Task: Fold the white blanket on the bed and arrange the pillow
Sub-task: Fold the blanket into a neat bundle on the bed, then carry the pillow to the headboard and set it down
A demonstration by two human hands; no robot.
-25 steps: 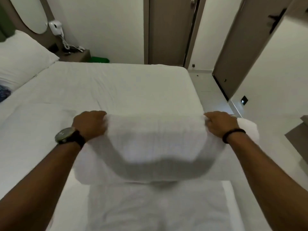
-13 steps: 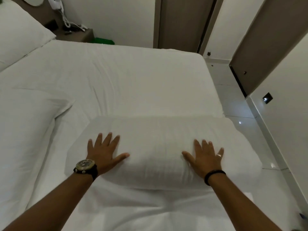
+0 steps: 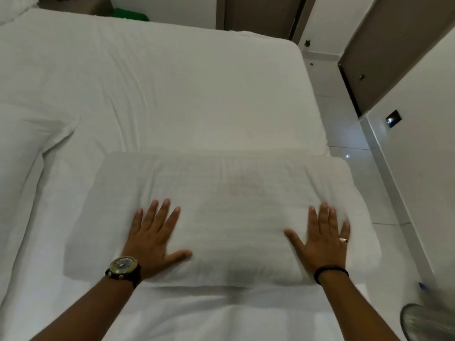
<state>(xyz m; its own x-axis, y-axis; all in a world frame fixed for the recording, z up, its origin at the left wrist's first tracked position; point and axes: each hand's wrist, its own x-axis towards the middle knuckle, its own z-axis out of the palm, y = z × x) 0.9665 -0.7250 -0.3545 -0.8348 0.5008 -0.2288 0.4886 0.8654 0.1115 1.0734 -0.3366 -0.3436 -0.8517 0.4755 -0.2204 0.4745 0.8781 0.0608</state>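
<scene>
A white pillow lies flat across the near right part of the bed, its right end sticking out past the mattress edge. My left hand, with a watch on the wrist, rests palm down on the pillow's near left part, fingers spread. My right hand, with a ring and a dark wristband, presses flat on its near right part, fingers apart. A white blanket lies in a thick layer along the left side of the bed.
A second white pillow shows at the top left corner. Shiny tiled floor runs along the bed's right side, bounded by a white wall and brown doors. A green object sits beyond the bed.
One second ago both hands gripped the pillow's far edge and held it raised. They set it down on the bed, let go and now lie flat on top of it.
</scene>
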